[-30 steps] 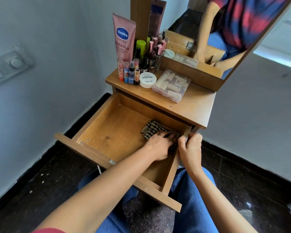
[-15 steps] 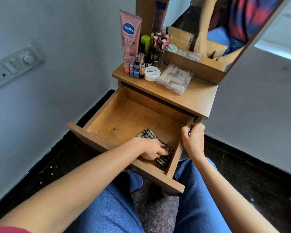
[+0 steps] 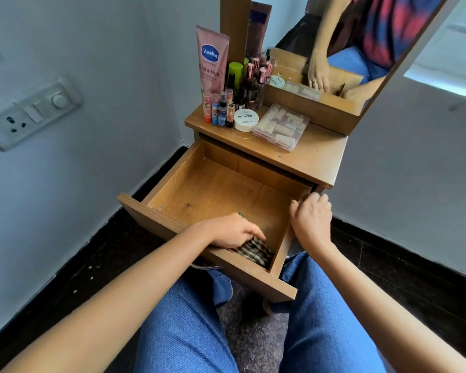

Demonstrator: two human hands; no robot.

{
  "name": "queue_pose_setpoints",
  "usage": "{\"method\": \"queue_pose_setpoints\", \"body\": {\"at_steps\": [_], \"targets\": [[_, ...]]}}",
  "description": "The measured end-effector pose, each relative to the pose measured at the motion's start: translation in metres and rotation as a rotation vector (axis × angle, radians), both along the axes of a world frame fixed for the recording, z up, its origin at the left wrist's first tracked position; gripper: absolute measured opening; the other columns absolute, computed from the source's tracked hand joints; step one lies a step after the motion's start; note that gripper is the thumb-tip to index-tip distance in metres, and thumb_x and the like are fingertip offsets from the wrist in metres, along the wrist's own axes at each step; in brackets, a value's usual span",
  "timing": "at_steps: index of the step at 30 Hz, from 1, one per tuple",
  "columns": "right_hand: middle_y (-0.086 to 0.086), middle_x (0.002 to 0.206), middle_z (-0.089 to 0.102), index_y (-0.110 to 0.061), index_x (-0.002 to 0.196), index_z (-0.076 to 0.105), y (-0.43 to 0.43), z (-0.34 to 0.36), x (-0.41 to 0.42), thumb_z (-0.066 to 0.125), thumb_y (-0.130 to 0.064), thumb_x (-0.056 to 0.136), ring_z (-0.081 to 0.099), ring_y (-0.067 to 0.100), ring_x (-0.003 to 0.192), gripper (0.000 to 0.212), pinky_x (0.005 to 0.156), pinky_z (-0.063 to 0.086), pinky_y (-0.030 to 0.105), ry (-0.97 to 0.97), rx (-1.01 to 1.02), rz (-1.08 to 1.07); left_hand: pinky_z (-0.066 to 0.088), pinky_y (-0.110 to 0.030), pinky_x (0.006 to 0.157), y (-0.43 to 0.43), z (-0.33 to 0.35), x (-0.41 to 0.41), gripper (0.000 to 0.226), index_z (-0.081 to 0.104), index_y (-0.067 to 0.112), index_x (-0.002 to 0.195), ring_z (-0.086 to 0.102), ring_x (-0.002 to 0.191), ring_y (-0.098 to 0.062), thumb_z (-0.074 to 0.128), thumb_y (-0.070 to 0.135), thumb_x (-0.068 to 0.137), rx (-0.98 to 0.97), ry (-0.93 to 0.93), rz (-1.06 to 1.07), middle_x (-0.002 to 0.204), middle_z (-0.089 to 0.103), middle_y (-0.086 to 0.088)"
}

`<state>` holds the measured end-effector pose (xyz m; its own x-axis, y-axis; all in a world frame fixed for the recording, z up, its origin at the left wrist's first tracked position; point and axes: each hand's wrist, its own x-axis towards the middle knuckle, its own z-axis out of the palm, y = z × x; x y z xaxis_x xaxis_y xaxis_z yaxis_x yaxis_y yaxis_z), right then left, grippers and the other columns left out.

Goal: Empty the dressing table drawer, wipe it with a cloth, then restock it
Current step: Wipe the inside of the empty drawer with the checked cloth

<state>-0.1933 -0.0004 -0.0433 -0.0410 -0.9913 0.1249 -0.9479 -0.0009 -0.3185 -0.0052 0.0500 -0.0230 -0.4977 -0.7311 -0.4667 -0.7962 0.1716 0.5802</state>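
Note:
The wooden drawer point(image 3: 172, 175) of the dressing table is pulled fully out over my knees, and its floor is bare wood. My left hand point(image 3: 233, 231) is inside at the near right corner, fingers curled down onto a checked cloth point(image 3: 254, 251) bunched against the front wall. My right hand point(image 3: 311, 218) grips the top of the drawer's right side wall near the table. The removed items stand on the tabletop point(image 3: 318, 157): a pink Vaseline tube point(image 3: 212, 60), small bottles point(image 3: 221, 109), a white jar point(image 3: 246, 119) and a clear plastic box point(image 3: 281, 126).
A mirror point(image 3: 361, 36) leans at the back of the table and reflects my arm and the drawer. A switch plate point(image 3: 30, 114) is on the left wall. White walls close in on both sides, with dark floor below. My knees in blue jeans sit under the drawer front.
My left hand has drawn the cloth from the far right of the drawer toward the near front corner. The right hand stays on the side wall. The camera view has pulled back.

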Motion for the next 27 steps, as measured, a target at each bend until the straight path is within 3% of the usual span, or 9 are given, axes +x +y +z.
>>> {"method": "queue_pose_setpoints", "body": {"at_steps": [3, 6, 8, 12, 15, 17, 21, 24, 27], "targets": [[0.023, 0.127, 0.047, 0.000, 0.129, 0.047, 0.011, 0.012, 0.007, 0.061, -0.014, 0.088, 0.045, 0.036, 0.115, 0.045, 0.097, 0.040, 0.041, 0.103, -0.114, 0.355, 0.032, -0.012, 0.041, 0.002, 0.004, 0.027, 0.035, 0.054, 0.021, 0.132, 0.036, 0.042, -0.001, 0.039, 0.014, 0.101, -0.177, 0.088, 0.330, 0.065, 0.054, 0.012], [0.013, 0.144, 0.040, -0.006, 0.139, 0.042, 0.015, 0.016, 0.021, 0.058, -0.013, 0.091, 0.039, 0.025, 0.132, 0.051, 0.108, 0.029, 0.025, 0.161, 0.078, 0.968, 0.035, -0.010, 0.040, 0.006, 0.007, 0.063, 0.034, 0.053, 0.019, 0.133, 0.041, 0.046, 0.004, 0.042, 0.017, 0.100, -0.334, -0.031, 0.488, 0.097, 0.065, 0.004], [0.004, 0.158, 0.020, -0.015, 0.150, 0.025, 0.012, 0.009, 0.034, 0.061, -0.018, 0.090, 0.020, 0.021, 0.145, 0.071, 0.118, 0.019, 0.029, 0.302, 0.328, 1.196, 0.036, -0.010, 0.044, 0.011, 0.006, 0.087, 0.034, 0.053, 0.021, 0.133, 0.049, 0.053, 0.001, 0.043, 0.022, 0.100, -0.417, -0.141, 0.574, 0.120, 0.061, 0.002], [-0.001, 0.160, -0.007, -0.020, 0.153, -0.002, 0.002, 0.005, 0.051, 0.059, -0.014, 0.091, -0.009, 0.021, 0.147, 0.088, 0.119, 0.009, 0.036, 0.549, 0.607, 1.332, 0.054, -0.028, 0.070, 0.013, -0.002, 0.127, 0.033, 0.056, 0.021, 0.129, 0.065, 0.078, -0.018, 0.045, 0.025, 0.098, -0.550, -0.162, 0.713, 0.116, 0.065, -0.006], [0.000, 0.160, -0.011, -0.020, 0.153, -0.005, 0.000, 0.008, 0.053, 0.058, -0.010, 0.091, -0.010, 0.023, 0.147, 0.089, 0.119, 0.008, 0.039, 0.755, 0.551, 1.423, 0.044, -0.032, 0.097, 0.009, -0.006, 0.141, 0.034, 0.055, 0.014, 0.130, 0.058, 0.111, -0.021, 0.048, 0.017, 0.097, -0.579, -0.153, 0.775, 0.125, 0.061, -0.009], [-0.004, 0.160, -0.011, -0.023, 0.154, -0.002, -0.001, 0.007, 0.051, 0.056, -0.005, 0.091, -0.009, 0.022, 0.147, 0.087, 0.120, 0.015, 0.041, 0.829, 0.513, 1.457, 0.042, -0.032, 0.099, 0.008, -0.006, 0.141, 0.035, 0.054, 0.013, 0.132, 0.054, 0.118, -0.024, 0.049, 0.014, 0.097, -0.583, -0.152, 0.815, 0.128, 0.059, -0.010], [-0.012, 0.158, -0.018, -0.029, 0.153, -0.005, -0.004, 0.003, 0.056, 0.058, -0.002, 0.089, -0.013, 0.018, 0.146, 0.093, 0.104, 0.044, 0.037, 0.802, 0.528, 1.497, 0.040, -0.033, 0.103, 0.010, -0.017, 0.140, 0.039, 0.054, 0.016, 0.132, 0.049, 0.126, -0.022, 0.046, 0.007, 0.095, -0.665, -0.202, 0.874, 0.131, 0.058, -0.008], [-0.013, 0.157, -0.018, -0.030, 0.153, -0.004, -0.008, 0.002, 0.064, 0.068, -0.017, 0.086, -0.022, 0.012, 0.139, 0.099, 0.106, 0.040, 0.037, 0.730, 0.559, 1.529, 0.039, -0.035, 0.104, 0.009, -0.021, 0.140, 0.041, 0.053, 0.016, 0.132, 0.044, 0.130, -0.021, 0.045, 0.005, 0.093, -0.684, -0.240, 0.893, 0.132, 0.057, -0.008], [-0.017, 0.157, -0.011, -0.031, 0.153, 0.004, -0.015, -0.003, 0.073, 0.072, -0.014, 0.082, -0.020, 0.007, 0.139, 0.100, 0.110, 0.037, 0.043, 0.604, 0.592, 1.519, 0.037, -0.033, 0.106, 0.009, -0.023, 0.139, 0.042, 0.053, 0.015, 0.132, 0.045, 0.130, -0.021, 0.046, 0.004, 0.092, -0.691, -0.259, 0.885, 0.131, 0.058, -0.007]]}}
